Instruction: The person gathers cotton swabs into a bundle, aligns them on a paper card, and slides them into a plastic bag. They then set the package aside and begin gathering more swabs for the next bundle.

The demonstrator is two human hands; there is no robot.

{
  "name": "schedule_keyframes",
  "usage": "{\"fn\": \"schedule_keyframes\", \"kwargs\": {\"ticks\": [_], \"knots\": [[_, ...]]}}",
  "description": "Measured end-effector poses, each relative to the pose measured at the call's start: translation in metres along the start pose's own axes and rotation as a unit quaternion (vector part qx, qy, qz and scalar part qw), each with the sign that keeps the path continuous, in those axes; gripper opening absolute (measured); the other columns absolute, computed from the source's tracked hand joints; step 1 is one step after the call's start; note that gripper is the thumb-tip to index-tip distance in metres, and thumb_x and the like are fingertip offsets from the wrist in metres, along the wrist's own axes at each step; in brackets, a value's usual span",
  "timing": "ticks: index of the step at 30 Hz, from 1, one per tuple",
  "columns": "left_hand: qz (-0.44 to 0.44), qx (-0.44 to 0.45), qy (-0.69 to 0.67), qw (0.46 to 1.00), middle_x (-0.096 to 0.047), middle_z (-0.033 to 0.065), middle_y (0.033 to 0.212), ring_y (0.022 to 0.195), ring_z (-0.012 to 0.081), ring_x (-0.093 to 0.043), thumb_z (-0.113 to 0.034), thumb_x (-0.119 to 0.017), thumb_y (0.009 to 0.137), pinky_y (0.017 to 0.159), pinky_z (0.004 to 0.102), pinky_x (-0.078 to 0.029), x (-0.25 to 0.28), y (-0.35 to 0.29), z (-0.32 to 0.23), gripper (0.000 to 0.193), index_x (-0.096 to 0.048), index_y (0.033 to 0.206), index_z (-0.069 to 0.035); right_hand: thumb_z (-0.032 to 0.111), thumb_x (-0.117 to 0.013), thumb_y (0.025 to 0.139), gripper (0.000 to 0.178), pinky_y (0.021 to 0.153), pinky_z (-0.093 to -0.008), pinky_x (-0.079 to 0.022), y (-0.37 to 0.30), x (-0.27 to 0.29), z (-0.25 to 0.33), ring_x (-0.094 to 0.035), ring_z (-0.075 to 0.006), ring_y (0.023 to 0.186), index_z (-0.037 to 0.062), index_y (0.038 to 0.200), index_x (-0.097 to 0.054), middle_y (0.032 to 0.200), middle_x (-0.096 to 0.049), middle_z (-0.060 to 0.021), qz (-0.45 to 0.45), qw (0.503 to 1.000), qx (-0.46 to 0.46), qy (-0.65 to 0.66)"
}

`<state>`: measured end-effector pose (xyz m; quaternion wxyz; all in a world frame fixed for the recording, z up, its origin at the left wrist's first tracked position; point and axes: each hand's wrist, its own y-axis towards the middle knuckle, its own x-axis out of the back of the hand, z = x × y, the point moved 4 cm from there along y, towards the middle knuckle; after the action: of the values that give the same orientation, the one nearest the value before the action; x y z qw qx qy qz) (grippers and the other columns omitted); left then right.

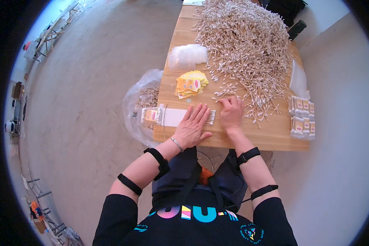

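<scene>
Head view: lined-up cotton swabs (211, 117) on the counter (270, 139) are partly covered by the spread left hand (190, 126), seemingly kept even, while anything pinched by the curled right hand (232, 115) cannot be told.

Bright, soft light fills the scene, strongest at the upper left, where the rim washes out to bluish white. Shadows are faint on the pale floor (98, 90) and the warm-toned counter (258, 141); the clear bag (131, 108) carries a mild sheen. Fine tips in the swab pile (246, 45) merge into grainy texture. Fisheye distortion curves the counter's outline, and black vignetting swallows the corners.
</scene>
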<state>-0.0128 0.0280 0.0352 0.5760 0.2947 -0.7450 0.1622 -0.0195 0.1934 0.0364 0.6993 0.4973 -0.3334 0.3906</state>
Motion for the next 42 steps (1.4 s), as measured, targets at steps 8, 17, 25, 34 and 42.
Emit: {"fn": "schedule_keyframes", "kwargs": {"ticks": [8,17,25,34,42], "knots": [[-0.134,0.099,-0.133,0.977,-0.029,0.0202,0.145,0.138,0.0347,-0.022,-0.039,-0.054,0.088,0.114,0.0423,-0.017,0.005,0.000,0.015,0.072,-0.027,0.139,0.004,0.010,-0.061,0.075,0.015,0.077,-0.0362,-0.042,-0.010,-0.004,0.024,-0.052,-0.0215,0.087,0.0191,0.084,-0.069,0.086,-0.056,-0.0005,0.047,0.993,0.052,0.093],[-0.111,0.080,-0.078,0.987,-0.037,0.0193,0.140,0.134,0.0331,-0.028,-0.034,-0.054,0.089,0.113,0.0427,-0.020,0.003,0.003,0.010,0.060,-0.038,0.133,0.003,0.007,-0.060,0.074,0.014,0.079,-0.0376,-0.045,0.021,0.000,0.022,-0.051,-0.0235,0.094,0.0130,0.085,-0.067,0.092,-0.055,-0.0029,0.050,0.989,0.127,0.062],[-0.124,0.089,-0.107,0.983,-0.038,0.0206,0.138,0.133,0.0342,-0.030,-0.032,-0.054,0.089,0.113,0.0427,-0.020,0.003,0.003,0.011,0.059,-0.035,0.133,0.003,0.015,-0.057,0.080,0.007,0.078,-0.0370,-0.046,0.019,-0.009,0.013,-0.052,-0.0243,0.093,0.0102,0.081,-0.062,0.090,-0.056,-0.0048,0.083,0.989,0.124,-0.011],[-0.144,0.091,-0.146,0.975,-0.035,0.0217,0.139,0.134,0.0340,-0.029,-0.025,-0.056,0.087,0.113,0.0423,-0.022,0.007,0.003,0.010,0.063,-0.030,0.137,0.004,0.015,-0.054,0.080,0.008,0.074,-0.0378,-0.046,0.010,-0.018,0.025,-0.054,-0.0251,0.085,0.0093,0.081,-0.059,0.085,-0.056,-0.0075,0.089,0.985,0.135,-0.056],[-0.156,0.105,-0.091,0.978,-0.034,0.0201,0.142,0.135,0.0337,-0.028,-0.023,-0.053,0.088,0.112,0.0431,-0.021,0.003,0.000,0.013,0.057,-0.035,0.136,0.002,0.011,-0.060,0.078,0.007,0.075,-0.0389,-0.046,0.003,-0.018,0.028,-0.055,-0.0278,0.086,0.0103,0.085,-0.061,0.087,-0.056,-0.0085,0.160,0.977,0.097,0.098]]}}
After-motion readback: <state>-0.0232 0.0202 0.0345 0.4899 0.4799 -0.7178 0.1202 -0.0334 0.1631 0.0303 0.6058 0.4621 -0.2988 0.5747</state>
